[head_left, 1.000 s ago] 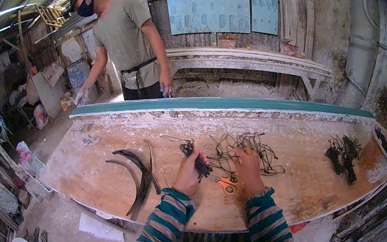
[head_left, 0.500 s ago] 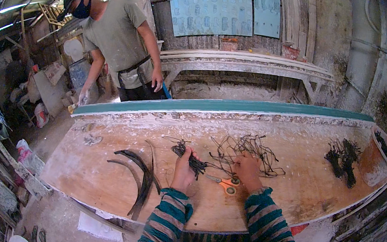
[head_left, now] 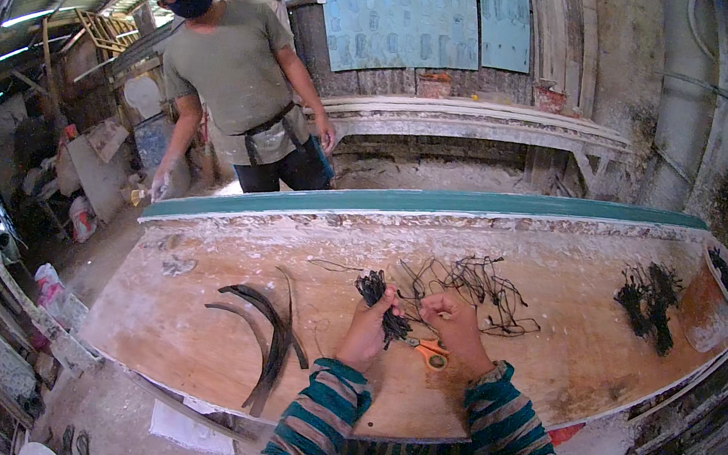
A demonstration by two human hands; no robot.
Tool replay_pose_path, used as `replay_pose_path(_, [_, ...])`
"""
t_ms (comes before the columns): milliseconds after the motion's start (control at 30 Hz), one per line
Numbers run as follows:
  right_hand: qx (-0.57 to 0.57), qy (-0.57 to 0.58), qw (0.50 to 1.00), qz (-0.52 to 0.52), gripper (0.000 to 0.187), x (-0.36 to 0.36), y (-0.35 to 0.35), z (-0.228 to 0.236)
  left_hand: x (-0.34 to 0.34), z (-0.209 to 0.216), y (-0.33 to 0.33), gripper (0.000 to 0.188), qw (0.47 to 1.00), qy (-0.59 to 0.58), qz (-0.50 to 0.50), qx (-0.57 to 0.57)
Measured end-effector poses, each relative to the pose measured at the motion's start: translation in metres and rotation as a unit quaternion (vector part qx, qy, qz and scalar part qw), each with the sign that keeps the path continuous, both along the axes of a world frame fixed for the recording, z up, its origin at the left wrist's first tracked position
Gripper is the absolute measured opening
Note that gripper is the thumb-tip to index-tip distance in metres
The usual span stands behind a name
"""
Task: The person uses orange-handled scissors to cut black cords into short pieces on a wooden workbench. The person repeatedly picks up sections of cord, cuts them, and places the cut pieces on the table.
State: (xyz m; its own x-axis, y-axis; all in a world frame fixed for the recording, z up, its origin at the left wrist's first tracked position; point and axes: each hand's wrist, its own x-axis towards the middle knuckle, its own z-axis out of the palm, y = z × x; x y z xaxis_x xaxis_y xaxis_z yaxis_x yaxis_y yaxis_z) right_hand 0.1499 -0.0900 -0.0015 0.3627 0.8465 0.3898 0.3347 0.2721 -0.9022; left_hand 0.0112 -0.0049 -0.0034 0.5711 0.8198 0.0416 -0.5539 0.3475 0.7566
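My left hand (head_left: 361, 334) is closed around a bundle of thin black cords (head_left: 371, 287), whose lower ends stick out below the fingers. Close beside it, my right hand (head_left: 458, 330) has its fingertips pinched together. Whatever is between those fingertips is too small to make out. Behind the right hand lies a loose tangle of black cord (head_left: 491, 289), with strands reaching toward both hands. Scissors with orange handles (head_left: 432, 355) lie on the wooden board (head_left: 413, 404) beneath and between my hands. Curved black strips (head_left: 276, 346) rest left of my left hand.
Tied black bundles (head_left: 649, 303) lie at the right, beside a tipped brownish container (head_left: 712, 303). A long green-faced strip (head_left: 433, 205) borders the board's far side. Beyond it stands a person (head_left: 235, 81) in a cap and mask, one hand near the strip's left end.
My right hand has drawn back from the cord tangle toward my left hand. The left hand's bundle has shifted slightly right and tilted. The person opposite has straightened and moved slightly right.
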Motion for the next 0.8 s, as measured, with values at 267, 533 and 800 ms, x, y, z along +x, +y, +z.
replay_pose_path(267, [-0.034, -0.007, 0.996, 0.083, 0.015, -0.016, -0.001, -0.001, 0.002, 0.002, -0.005, 0.021, 0.999, 0.04, -0.01, 0.016])
replay_pose_path(533, [-0.055, -0.062, 0.995, 0.059, 0.019, -0.012, -0.002, 0.0, 0.002, -0.003, -0.001, 0.018, 0.999, 0.027, -0.024, -0.02])
replay_pose_path(800, [-0.105, -0.407, 0.881, -0.217, 0.028, 0.017, 0.007, -0.017, -0.006, 0.001, 0.009, 0.014, 0.999, -0.03, 0.028, -0.019])
